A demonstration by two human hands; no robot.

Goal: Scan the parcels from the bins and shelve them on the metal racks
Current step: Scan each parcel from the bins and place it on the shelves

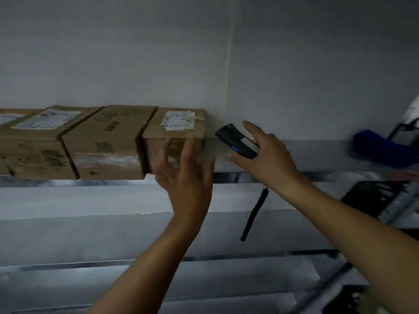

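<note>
Three cardboard parcels stand in a row on the top shelf of the metal rack [294,155]. The rightmost parcel [179,123] carries a white label on top. My left hand [186,175] is spread flat against that parcel's front face, fingers apart, not gripping it. My right hand [267,155] holds a black handheld scanner [238,141] just right of the parcel, over the shelf; its black wrist strap [254,214] dangles below. The middle parcel [108,141] and the left parcel [34,141] sit touching each other.
A blue bag-like object [381,148] lies on the same shelf at far right, with a black wire frame [403,130] behind it. Lower metal shelves [90,234] run below. A grey wall [204,53] stands behind the rack. Black bins [376,196] show at right.
</note>
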